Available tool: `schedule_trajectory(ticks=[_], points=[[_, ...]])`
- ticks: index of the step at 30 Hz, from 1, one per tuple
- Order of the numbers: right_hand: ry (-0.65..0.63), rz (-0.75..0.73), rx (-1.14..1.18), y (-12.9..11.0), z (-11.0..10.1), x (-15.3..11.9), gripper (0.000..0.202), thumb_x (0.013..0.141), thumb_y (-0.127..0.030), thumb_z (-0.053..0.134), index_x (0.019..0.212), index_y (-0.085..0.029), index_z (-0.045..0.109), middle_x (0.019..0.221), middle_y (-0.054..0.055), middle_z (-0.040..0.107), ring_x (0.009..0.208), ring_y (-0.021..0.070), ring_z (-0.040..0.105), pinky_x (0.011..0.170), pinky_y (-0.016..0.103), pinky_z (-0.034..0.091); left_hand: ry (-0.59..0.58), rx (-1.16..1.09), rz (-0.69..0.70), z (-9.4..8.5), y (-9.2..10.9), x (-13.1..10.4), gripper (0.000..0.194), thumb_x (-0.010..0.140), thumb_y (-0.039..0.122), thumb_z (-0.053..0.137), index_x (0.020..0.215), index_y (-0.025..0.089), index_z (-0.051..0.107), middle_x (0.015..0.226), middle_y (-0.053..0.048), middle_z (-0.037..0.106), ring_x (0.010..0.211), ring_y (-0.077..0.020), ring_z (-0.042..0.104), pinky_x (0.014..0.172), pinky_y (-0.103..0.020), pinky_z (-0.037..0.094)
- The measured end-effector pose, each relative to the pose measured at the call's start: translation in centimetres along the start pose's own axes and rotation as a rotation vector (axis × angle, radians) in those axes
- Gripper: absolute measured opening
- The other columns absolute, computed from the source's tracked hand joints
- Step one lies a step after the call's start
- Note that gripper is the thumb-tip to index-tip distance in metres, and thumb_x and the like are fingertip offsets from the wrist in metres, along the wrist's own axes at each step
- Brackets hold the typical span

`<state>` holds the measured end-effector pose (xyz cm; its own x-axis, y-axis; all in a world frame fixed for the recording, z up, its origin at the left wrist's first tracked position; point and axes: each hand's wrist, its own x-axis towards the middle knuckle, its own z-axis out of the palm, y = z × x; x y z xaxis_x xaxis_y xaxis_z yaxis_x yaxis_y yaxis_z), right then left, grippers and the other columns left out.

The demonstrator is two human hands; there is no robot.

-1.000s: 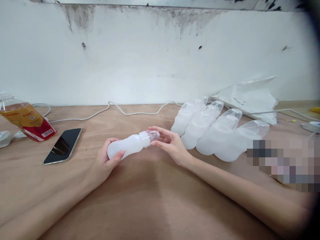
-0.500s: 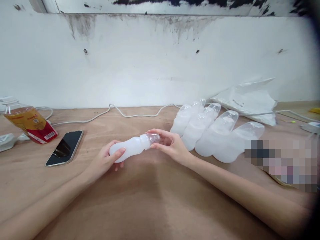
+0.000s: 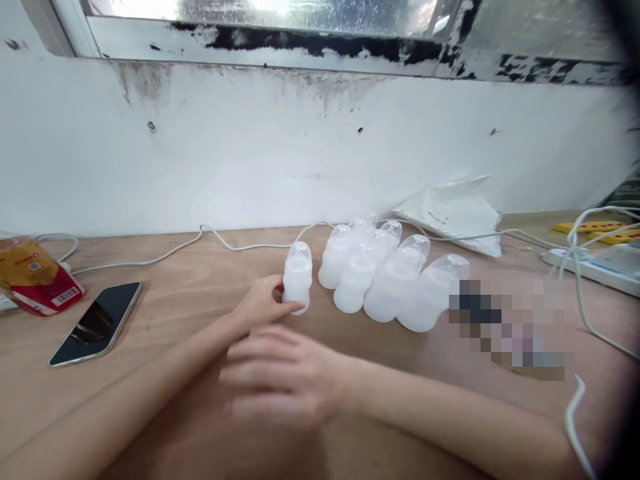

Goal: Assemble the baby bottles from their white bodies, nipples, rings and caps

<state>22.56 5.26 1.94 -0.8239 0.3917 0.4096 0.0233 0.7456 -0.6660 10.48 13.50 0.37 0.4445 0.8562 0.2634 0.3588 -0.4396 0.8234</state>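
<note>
The left hand (image 3: 263,303) was clamped on a frosted feeding bottle (image 3: 298,283), thumb across its lower front; the bottle stood upright on the wooden table (image 3: 175,300), its clear domed cap uppermost; at six o'clock from it hung the right hand (image 3: 287,380) (blurred), its fingers apart, with nothing visible in its grip; at three o'clock a cluster of similar bottles (image 3: 399,283) stood close together; the white plastic bag (image 3: 450,213) lay at two o'clock, the smartphone (image 3: 95,327) between eight and nine, the drink bottle (image 3: 43,277) at nine.
</note>
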Motion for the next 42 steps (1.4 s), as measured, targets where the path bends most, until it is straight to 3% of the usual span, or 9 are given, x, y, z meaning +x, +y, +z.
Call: schedule_trajectory(ticks=[2,6,15,19,22,26,30,34,42], points=[[-0.072,-0.048,0.194,0.2,1.4,-0.4,0.041,0.078,-0.014,0.050,0.109,-0.040,0.055,0.115,-0.004,0.057,0.116,0.0166,0.045,0.099,0.032,0.034,-0.051,0.079,0.045,1.3,-0.2,1.2,0.031,0.061,0.039,0.067,0.082,0.016,0.063,0.076,-0.003,0.063,0.071,-0.0210,0.056,0.064,-0.031,0.041],[0.055,-0.018,0.360,0.7,2.8,-1.0,0.052,0.072,-0.006,0.050,0.109,-0.042,0.054,0.111,-0.005,0.059,0.111,0.0171,0.049,0.096,0.032,0.037,-0.084,0.165,0.096,3.1,-0.5,2.6,0.036,0.064,0.046,0.064,0.082,0.015,0.061,0.078,-0.004,0.063,0.072,-0.0201,0.056,0.064,-0.030,0.041],[-0.117,-0.048,-0.097,1.2,3.3,-0.8,0.041,0.085,-0.016,0.032,0.114,-0.037,0.052,0.119,-0.005,0.055,0.113,0.0186,0.048,0.094,0.033,0.041,-0.059,0.253,0.129,4.3,-0.9,2.9,0.039,0.068,0.052,0.059,0.077,0.015,0.055,0.075,-0.005,0.059,0.069,-0.0199,0.055,0.060,-0.030,0.042],[-0.182,-0.023,-0.401,1.1,2.9,-0.8,0.038,0.089,-0.019,0.024,0.108,-0.033,0.054,0.118,-0.004,0.055,0.114,0.0136,0.046,0.095,0.027,0.039,-0.061,0.272,0.152,4.3,-0.9,2.8,0.053,0.067,0.054,0.060,0.101,0.014,0.053,0.094,-0.008,0.059,0.082,-0.0213,0.057,0.071,-0.032,0.046],[-0.031,-0.044,-0.598,1.4,2.0,-1.1,0.034,0.087,-0.018,0.029,0.109,-0.019,0.055,0.115,0.004,0.056,0.117,0.0160,0.042,0.099,0.030,0.035,-0.034,0.312,0.161,2.4,-1.2,1.3,0.067,0.072,0.052,0.055,0.123,0.012,0.037,0.119,-0.014,0.048,0.104,-0.0238,0.050,0.089,-0.037,0.041],[0.193,0.109,-0.680,1.9,0.8,-2.1,0.043,0.085,-0.019,0.036,0.127,-0.009,0.038,0.136,0.011,0.034,0.130,0.0212,0.020,0.104,0.038,0.028,-0.055,0.412,0.144,-3.2,-1.2,-3.8,0.054,0.086,0.043,0.037,0.130,0.013,0.030,0.135,-0.014,0.035,0.125,-0.0223,0.031,0.104,-0.040,0.026],[0.038,0.340,-0.658,2.3,0.7,-2.6,0.057,0.089,-0.030,0.033,0.139,-0.014,0.012,0.145,0.008,0.007,0.133,0.0236,0.001,0.106,0.046,0.019,-0.312,0.748,0.079,-7.9,-0.5,-9.8,0.064,0.086,0.046,0.035,0.138,0.022,0.007,0.145,-0.006,0.013,0.133,-0.0235,0.011,0.107,-0.047,0.013],[-0.234,0.443,-0.593,2.7,1.1,-2.1,0.054,0.089,-0.043,0.029,0.138,-0.023,0.017,0.145,0.005,0.009,0.132,0.0233,0.004,0.106,0.049,0.011,-0.482,0.815,0.016,-8.5,-1.3,-12.6,0.059,0.087,0.049,0.028,0.137,0.027,0.004,0.145,-0.002,0.004,0.133,-0.0242,0.005,0.106,-0.050,0.013],[-0.254,0.477,-0.596,2.6,1.3,-1.8,0.054,0.089,-0.045,0.027,0.137,-0.023,0.020,0.145,0.004,0.008,0.133,0.0224,0.003,0.107,0.048,0.008,-0.475,0.825,0.008,-8.0,-2.0,-12.8,0.059,0.087,0.052,0.026,0.137,0.028,0.005,0.145,-0.001,0.003,0.133,-0.0225,0.005,0.107,-0.048,0.014]])
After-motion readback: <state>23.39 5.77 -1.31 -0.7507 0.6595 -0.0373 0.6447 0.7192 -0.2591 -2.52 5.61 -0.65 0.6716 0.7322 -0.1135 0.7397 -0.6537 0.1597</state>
